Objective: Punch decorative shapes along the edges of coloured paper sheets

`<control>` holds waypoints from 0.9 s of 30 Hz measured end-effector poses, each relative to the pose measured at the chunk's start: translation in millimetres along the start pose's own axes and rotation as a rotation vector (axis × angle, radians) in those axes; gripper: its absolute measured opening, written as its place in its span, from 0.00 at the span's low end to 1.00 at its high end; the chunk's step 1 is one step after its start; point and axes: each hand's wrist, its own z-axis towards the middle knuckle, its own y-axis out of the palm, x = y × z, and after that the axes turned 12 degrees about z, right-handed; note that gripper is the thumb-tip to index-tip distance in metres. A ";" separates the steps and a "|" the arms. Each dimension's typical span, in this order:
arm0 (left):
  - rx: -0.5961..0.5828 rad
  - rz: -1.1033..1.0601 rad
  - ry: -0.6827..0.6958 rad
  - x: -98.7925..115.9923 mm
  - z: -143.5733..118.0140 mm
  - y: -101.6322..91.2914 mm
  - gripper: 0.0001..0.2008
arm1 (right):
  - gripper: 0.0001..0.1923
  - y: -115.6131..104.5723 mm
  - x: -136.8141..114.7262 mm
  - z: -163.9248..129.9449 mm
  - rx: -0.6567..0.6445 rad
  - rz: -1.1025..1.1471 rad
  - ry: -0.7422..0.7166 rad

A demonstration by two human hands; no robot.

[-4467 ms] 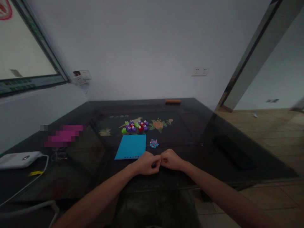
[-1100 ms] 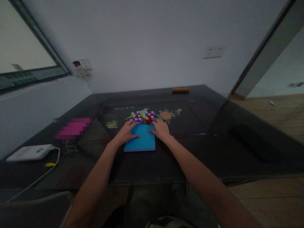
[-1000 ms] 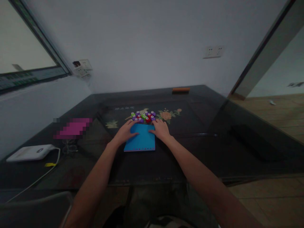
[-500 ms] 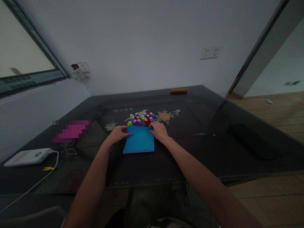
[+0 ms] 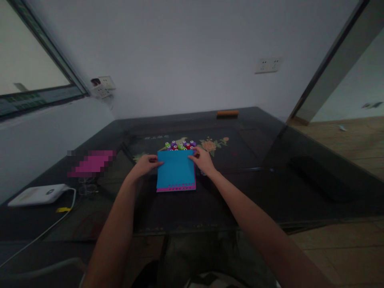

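Blue sheet: (image 5: 175,170) between the two hands, in front of the person; its far edge stands before the figures and hides their lower parts.
Left hand: (image 5: 144,165) at the sheet's far left corner; thumb on top, fingers curled behind, pinching the edge.
Right hand: (image 5: 204,160) at the far right corner; thumb on the blue face, index finger at the edge, pinching it.
Pink sheet: (image 5: 177,189) under the blue one; shows as a strip along the near side and a sliver at right. Row of small marks or holes near the front edges; too small to tell which.
Figures: (image 5: 181,146) cluster just beyond the sheet; green, purple and red, with white eye-like tops.
Small bits: (image 5: 203,173) partly visible beside the right wrist, mostly hidden.
Table: (image 5: 228,200) dark, glossy, floral print beyond the right hand.
Far edge: orange-brown bar (image 5: 227,114) near the wall.
Left side: white device (image 5: 37,195) with cable (image 5: 69,200); pixelated pink item (image 5: 93,164).
Right side: long black object (image 5: 319,178), well apart from the hands.
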 end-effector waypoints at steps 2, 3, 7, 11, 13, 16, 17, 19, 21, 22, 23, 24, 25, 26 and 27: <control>0.079 -0.056 -0.030 1.6 -0.8 -2.3 0.14 | 0.19 -1.1 3.0 2.8 -0.006 0.206 0.068; 0.124 -0.084 -0.043 1.3 -0.5 -2.4 0.14 | 0.19 -1.5 4.3 3.6 -0.026 0.304 0.104; 0.295 -0.187 -0.080 -3.7 3.9 3.1 0.16 | 0.11 -0.8 6.9 3.4 -0.182 0.587 0.188; 0.367 -0.300 -0.094 -3.4 7.0 10.1 0.18 | 0.08 0.4 8.7 2.7 -0.247 0.673 0.173; 0.340 -0.381 -0.091 -0.6 7.0 13.4 0.19 | 0.09 -0.1 9.3 3.5 -0.215 0.686 0.154; 0.209 -0.469 -0.069 4.5 5.8 19.9 0.21 | 0.10 -2.5 8.9 5.5 -0.152 0.717 0.121; 0.156 -0.482 -0.055 6.1 5.4 22.6 0.22 | 0.11 -3.6 8.3 6.2 -0.131 0.725 0.113; 0.072 -0.481 -0.033 9.0 4.7 27.8 0.22 | 0.11 -5.5 6.7 7.1 -0.105 0.747 0.102; 0.037 -0.459 -0.026 11.0 4.4 32.0 0.20 | 0.12 -7.1 5.0 7.6 -0.090 0.774 0.107; 0.031 -0.447 -0.025 11.5 4.5 33.4 0.19 | 0.12 -7.7 4.3 7.7 -0.083 0.781 0.112; 0.029 -0.435 -0.020 11.8 4.7 34.3 0.18 | 0.13 -8.1 3.8 7.8 -0.072 0.781 0.114; 0.027 -0.420 -0.013 11.8 4.9 34.7 0.17 | 0.13 -8.4 3.6 7.9 -0.060 0.777 0.110; 0.028 -0.403 -0.006 11.7 5.3 34.8 0.17 | 0.14 -8.5 3.6 8.0 -0.047 0.773 0.100; 0.030 -0.381 0.000 11.5 5.6 34.7 0.16 | 0.14 -8.5 3.9 8.1 -0.036 0.773 0.085; 0.034 -0.359 0.005 11.2 5.9 34.4 0.16 | 0.15 -8.4 4.4 8.3 -0.027 0.775 0.069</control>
